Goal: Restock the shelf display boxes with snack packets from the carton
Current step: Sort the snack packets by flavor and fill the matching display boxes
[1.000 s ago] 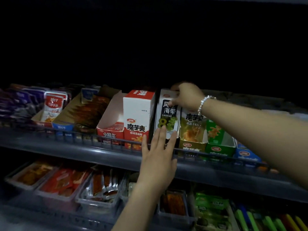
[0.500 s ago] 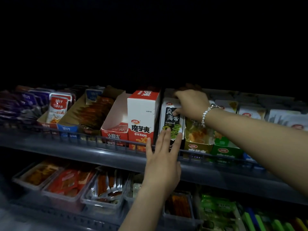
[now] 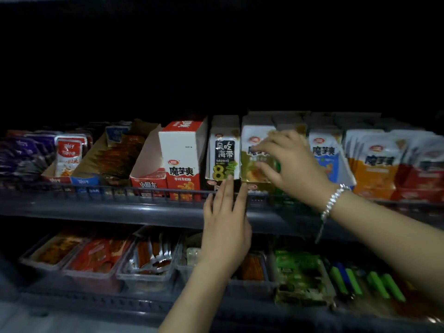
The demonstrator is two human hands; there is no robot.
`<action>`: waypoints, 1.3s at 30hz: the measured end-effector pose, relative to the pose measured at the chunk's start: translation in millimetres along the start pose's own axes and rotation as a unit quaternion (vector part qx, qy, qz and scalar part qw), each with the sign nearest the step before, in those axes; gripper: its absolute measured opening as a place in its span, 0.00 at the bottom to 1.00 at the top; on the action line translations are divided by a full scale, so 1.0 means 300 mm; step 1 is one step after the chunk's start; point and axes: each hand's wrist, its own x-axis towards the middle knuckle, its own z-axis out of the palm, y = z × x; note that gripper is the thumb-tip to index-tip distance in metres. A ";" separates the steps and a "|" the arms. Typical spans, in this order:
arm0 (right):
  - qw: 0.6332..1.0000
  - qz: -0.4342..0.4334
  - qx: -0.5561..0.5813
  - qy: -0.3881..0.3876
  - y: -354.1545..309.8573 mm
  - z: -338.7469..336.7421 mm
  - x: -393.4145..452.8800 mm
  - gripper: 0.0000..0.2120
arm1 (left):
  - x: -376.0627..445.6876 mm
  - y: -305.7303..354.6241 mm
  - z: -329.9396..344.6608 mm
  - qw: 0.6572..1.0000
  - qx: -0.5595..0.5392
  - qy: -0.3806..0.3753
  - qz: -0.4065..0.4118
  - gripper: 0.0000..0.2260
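Yellow-green card is what the right hand (image 3: 286,164) is closed around: in the head view, the only view there is, its thumb and fingers are curled over the front of the yellow-green display box (image 3: 254,162), which stands upright on the upper shelf (image 3: 96,207). The grip is placed high on the box face, presumably so that the box can be shifted or squared up in its row without being tipped. The left hand (image 3: 225,219) is laid flat, fingers straight and together, against the shelf's front rail, with its fingertips (image 3: 229,179) touching the bottom edge of the black seaweed box (image 3: 224,156). That box stands just beside the gripped one, and the flat hand is judged to be a brace, so that the neighbour is kept from sliding or toppling while the other is handled. So one hand is clamped on card, the other is spread open, and nothing is pinched by it.

To the left, a tall red-and-white box (image 3: 183,159) is stood on end, touching the seaweed box. A cut-open red tray (image 3: 149,174) beside it looks nearly empty and is judged a likely candidate for refilling. Loose orange packets (image 3: 374,169) are racked upright at the right. The carton itself is not seen anywhere, and no loose packet is held. A silver bracelet (image 3: 332,200) hangs at the right wrist. Below, clear tubs (image 3: 144,263) of snacks are lined along the lower shelf.
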 end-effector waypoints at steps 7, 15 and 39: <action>0.988 0.135 0.070 -0.032 0.012 -0.020 -0.527 0.15 | -0.192 0.186 0.108 0.988 -0.102 -0.108 -0.030 0.24; 0.914 0.349 0.165 -0.124 -0.047 0.061 -1.133 0.15 | -0.414 0.333 0.307 0.944 -0.170 -0.281 -0.041 0.20; 0.473 0.698 0.251 -0.475 -0.079 0.361 -1.884 0.37 | -0.969 0.621 0.956 0.652 -0.246 -0.572 -0.432 0.14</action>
